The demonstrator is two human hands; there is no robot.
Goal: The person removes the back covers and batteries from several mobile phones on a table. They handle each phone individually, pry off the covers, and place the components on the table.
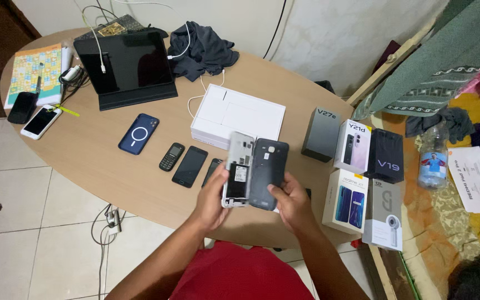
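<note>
My left hand (211, 200) holds an opened phone (238, 169) upright, its silver frame and bare battery bay facing me. Beside it, my right hand (291, 200) holds the phone's dark back cover (269, 169), inner side toward me. The two parts touch edge to edge above the near edge of the oval wooden table (84, 161). Just behind my hands lies a white flat box (237, 114).
On the table lie a blue phone (139, 133), a small keypad phone (171, 156), a black phone (190, 166), a tablet in a stand (124, 65), a dark cloth (204, 49) and two phones at far left (31, 114). Several phone boxes (356, 166) stand at right.
</note>
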